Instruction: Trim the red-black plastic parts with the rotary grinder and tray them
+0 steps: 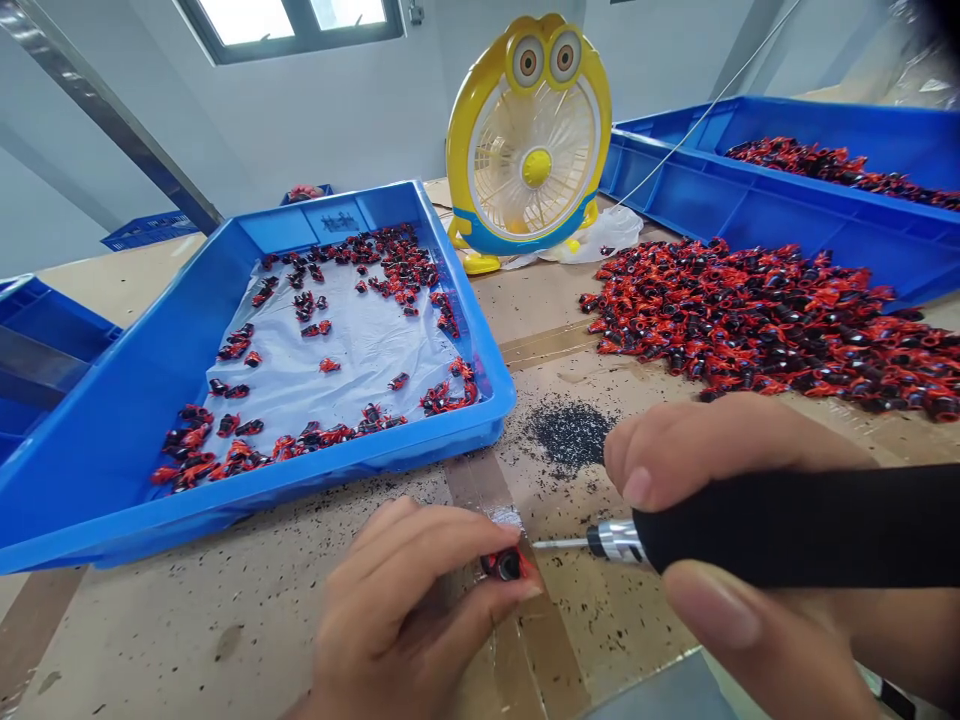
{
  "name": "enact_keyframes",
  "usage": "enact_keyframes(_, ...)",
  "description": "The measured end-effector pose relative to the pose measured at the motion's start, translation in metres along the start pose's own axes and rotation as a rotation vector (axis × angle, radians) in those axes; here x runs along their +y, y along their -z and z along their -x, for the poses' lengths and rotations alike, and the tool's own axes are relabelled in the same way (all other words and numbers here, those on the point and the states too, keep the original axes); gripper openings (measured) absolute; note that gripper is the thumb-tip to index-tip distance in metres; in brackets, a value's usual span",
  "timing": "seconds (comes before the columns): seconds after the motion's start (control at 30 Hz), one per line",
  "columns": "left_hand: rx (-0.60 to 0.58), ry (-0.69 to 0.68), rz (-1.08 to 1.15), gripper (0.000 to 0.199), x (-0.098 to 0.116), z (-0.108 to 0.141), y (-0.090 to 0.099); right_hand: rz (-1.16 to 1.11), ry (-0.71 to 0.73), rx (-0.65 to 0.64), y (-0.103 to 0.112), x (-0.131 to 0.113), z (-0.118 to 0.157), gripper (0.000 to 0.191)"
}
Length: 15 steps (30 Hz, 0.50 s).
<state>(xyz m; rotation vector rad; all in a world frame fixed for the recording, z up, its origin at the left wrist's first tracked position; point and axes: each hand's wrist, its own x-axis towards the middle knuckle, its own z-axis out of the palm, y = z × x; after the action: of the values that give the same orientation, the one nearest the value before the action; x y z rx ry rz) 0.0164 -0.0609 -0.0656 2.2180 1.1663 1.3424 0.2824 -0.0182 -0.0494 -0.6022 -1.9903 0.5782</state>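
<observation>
Between the thumb and fingers of my left hand (420,590) is a small black and red part (507,565) with a round dark opening. My right hand (720,460) grips a black electric screwdriver (795,530) with a silver chuck. Its thin metal bit (561,544) points left toward the part, and its tip is very close to it; whether they touch I cannot tell. Just beyond my hands, a heap of tiny black screws or bits (571,432) lies on the brown work surface (247,610).
A blue tray (491,395) lined with white sheeting holds scattered red and black parts. At the right, a large pile of similar parts (750,315) lies before more blue bins (675,170). A yellow fan (536,168) stands at the back. Black specks dot the surface.
</observation>
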Motion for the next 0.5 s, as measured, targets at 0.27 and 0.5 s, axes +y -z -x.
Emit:
enact_keyframes(0.27,-0.101,0.014,-0.067,0.018,-0.009,0.006,0.003,-0.049,0.031,0.17,-0.025,-0.004,-0.012,0.018)
enact_keyframes(0.5,-0.085,0.036,-0.06,0.017,-0.005,0.009,0.003,-0.021,0.001,0.194,-0.029,-0.009,-0.019,0.025)
